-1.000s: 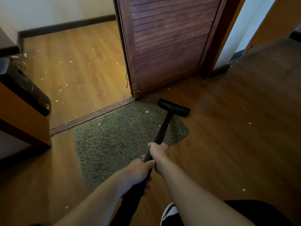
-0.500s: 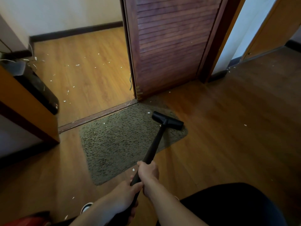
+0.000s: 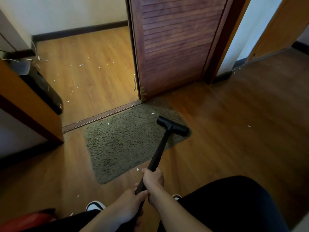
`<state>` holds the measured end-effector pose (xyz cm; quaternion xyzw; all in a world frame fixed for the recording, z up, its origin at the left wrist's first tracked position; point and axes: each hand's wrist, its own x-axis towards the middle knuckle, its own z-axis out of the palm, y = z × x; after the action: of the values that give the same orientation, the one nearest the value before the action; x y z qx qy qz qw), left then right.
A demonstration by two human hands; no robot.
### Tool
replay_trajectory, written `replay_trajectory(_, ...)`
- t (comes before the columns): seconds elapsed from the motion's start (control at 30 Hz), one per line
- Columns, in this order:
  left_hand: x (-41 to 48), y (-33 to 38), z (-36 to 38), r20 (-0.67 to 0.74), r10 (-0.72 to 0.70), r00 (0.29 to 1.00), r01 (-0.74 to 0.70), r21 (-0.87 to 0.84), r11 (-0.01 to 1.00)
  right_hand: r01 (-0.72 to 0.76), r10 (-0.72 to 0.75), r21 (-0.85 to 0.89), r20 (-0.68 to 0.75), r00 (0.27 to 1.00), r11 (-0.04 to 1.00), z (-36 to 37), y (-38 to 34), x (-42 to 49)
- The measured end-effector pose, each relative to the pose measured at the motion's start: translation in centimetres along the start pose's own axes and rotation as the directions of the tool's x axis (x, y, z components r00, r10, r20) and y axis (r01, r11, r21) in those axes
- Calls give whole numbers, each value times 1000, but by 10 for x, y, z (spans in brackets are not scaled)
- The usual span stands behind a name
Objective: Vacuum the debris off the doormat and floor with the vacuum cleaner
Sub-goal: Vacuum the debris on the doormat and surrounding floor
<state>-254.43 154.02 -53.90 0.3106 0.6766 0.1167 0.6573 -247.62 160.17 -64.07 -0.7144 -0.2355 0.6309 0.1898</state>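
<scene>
A grey-green doormat point(image 3: 123, 143) lies on the wooden floor point(image 3: 234, 139) before a doorway. The black vacuum head point(image 3: 173, 125) sits on the mat's right end. Its black tube point(image 3: 158, 154) runs back toward me. My right hand point(image 3: 153, 179) grips the tube higher up, and my left hand point(image 3: 129, 202) grips it just below. White debris flecks point(image 3: 152, 113) dot the mat, the floor near the mat's front edge, and the room floor beyond the threshold point(image 3: 100, 115).
A slatted brown door point(image 3: 175, 47) stands open behind the mat. An orange cabinet point(image 3: 28, 104) with a black box point(image 3: 43, 87) is at the left. A red object point(image 3: 28, 221) lies at the bottom left. My shoes and dark trousers point(image 3: 234, 203) are below.
The vacuum head has been drawn back along the mat's right end toward me, away from the door. My hands and body have moved back with the tube.
</scene>
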Motion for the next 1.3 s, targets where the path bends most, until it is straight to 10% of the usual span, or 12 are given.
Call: replay_trajectory(1.3,-43,-46,10,3,-2,1000,2,-55,999,77,-78,10,78,994,997,-5,36,-53)
